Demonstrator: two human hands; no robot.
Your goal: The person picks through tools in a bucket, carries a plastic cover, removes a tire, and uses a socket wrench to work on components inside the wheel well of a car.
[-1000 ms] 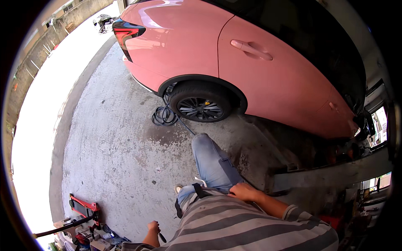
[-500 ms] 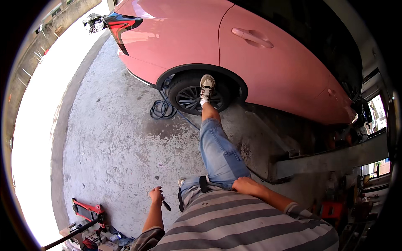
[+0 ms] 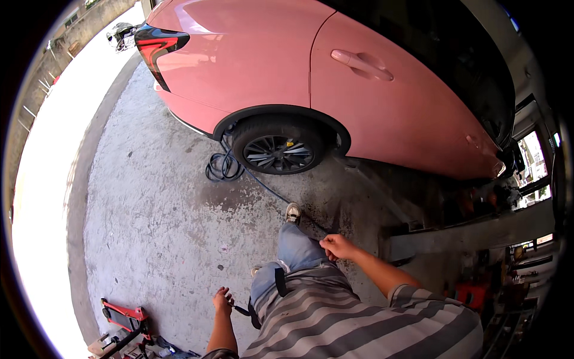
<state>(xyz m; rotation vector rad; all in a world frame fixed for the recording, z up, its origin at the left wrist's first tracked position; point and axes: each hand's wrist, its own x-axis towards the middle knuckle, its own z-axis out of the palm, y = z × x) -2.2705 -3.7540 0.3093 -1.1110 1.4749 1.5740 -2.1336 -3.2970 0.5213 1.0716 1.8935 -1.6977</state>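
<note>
A dark, slim object [image 3: 241, 310] juts from the left hand [image 3: 223, 299], whose fingers curl loosely around it, out beside the person's left hip above the floor [image 3: 161, 227]. The right hand [image 3: 338, 246] is bent inward by the right leg of the blue jeans [image 3: 294, 248]; whether it grips anything I cannot tell. Farther out, a blue hose [image 3: 222, 167] lies looped beside the rear wheel [image 3: 278, 152] of a pink car [image 3: 245, 72], and a red floor jack [image 3: 127, 317] sits at lower left.
</note>
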